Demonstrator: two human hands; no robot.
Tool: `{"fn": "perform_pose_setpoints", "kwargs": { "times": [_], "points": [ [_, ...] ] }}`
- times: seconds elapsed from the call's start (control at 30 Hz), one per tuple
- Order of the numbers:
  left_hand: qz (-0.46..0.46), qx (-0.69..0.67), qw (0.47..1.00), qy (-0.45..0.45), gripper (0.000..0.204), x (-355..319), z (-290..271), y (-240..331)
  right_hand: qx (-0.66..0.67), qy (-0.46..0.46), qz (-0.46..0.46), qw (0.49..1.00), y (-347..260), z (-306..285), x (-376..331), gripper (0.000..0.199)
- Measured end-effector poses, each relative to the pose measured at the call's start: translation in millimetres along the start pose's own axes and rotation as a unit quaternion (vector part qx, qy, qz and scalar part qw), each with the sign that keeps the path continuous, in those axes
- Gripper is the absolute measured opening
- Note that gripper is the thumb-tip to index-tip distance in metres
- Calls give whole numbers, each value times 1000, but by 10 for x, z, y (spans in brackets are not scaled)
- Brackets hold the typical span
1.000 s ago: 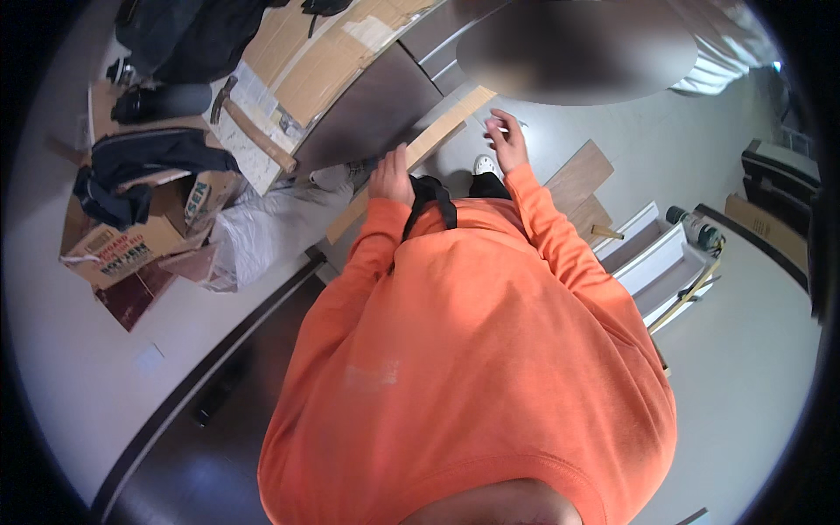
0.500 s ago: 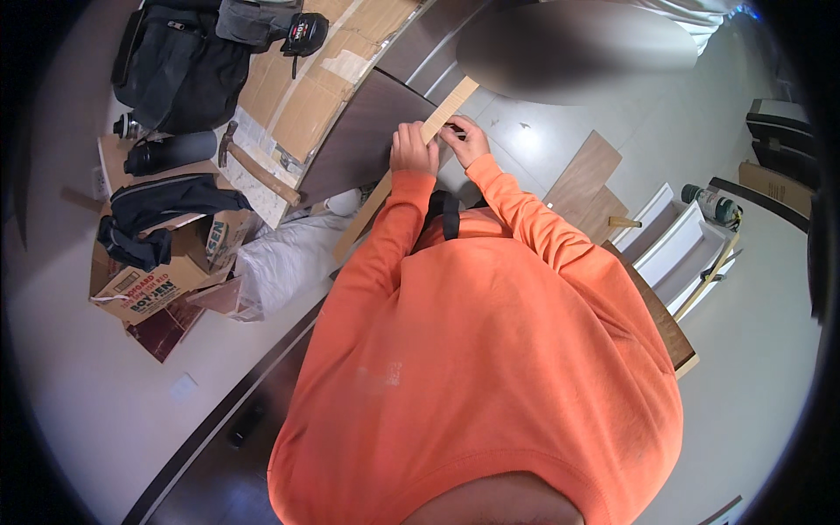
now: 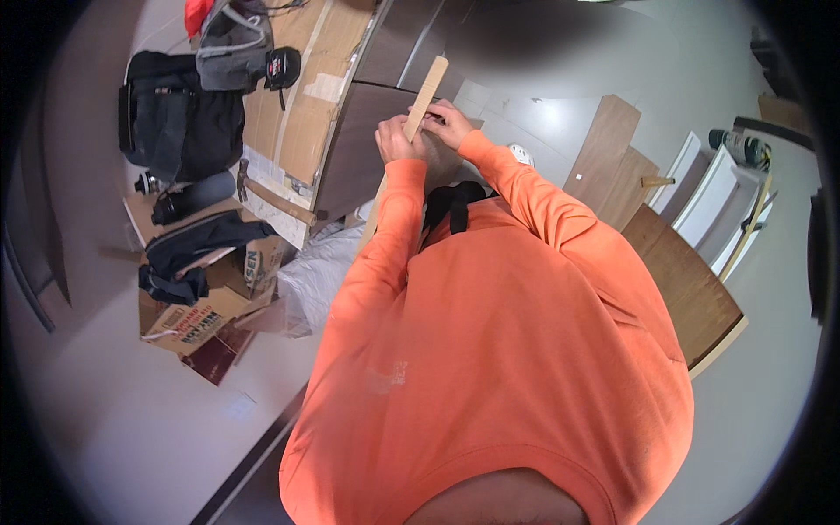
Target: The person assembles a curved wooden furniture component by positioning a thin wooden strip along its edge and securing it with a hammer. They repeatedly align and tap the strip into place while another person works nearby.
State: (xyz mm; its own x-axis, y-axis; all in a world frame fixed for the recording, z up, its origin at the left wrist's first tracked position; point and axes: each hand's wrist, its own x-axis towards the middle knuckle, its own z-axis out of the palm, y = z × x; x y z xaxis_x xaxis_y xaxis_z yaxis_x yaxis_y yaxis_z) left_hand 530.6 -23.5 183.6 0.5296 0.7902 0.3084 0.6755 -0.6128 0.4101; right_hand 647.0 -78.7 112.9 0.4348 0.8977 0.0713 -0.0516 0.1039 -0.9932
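Both my arms, in orange sleeves, reach forward. My left hand (image 3: 393, 140) grips the side of a long, narrow light wooden strip (image 3: 426, 87) held out in front of my chest. My right hand (image 3: 450, 122) is closed on the same strip from the right, fingers pressed against its edge. The strip runs from above my hands down past my left forearm, where its lower end is hidden. Below it lies a dark brown panel (image 3: 357, 149).
Flattened cardboard (image 3: 293, 114) lies left of the panel, with black bags (image 3: 179, 114) and an open cardboard box (image 3: 206, 302) further left. Brown floor planks (image 3: 608, 157) and white boards (image 3: 713, 197) lie to the right, beside a wooden board (image 3: 691, 293).
The strip has swung from slanting to nearly upright. My right hand, apart from it a second ago, has closed on it next to my left hand. The view has shifted.
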Motion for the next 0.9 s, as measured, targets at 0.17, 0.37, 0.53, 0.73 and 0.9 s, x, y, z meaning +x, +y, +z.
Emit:
{"fn": "perform_pose_setpoints", "kwargs": {
  "times": [0.17,0.37,0.53,0.73,0.9],
  "points": [
    [-44,41,998,-31,23,40,-41,89,-9,-50,12,999,161,30,156,33],
    [-25,59,998,0,21,61,-9,69,279,-121,94,948,224,83,266,34],
    [-42,49,998,-3,25,69,16,17,244,-137,102,955,173,72,308,32],
    [-45,38,998,-5,24,84,-11,8,275,-131,123,945,118,79,321,31],
    [-47,38,998,5,23,68,-10,67,268,-128,115,948,93,62,288,32]
  ]
}}
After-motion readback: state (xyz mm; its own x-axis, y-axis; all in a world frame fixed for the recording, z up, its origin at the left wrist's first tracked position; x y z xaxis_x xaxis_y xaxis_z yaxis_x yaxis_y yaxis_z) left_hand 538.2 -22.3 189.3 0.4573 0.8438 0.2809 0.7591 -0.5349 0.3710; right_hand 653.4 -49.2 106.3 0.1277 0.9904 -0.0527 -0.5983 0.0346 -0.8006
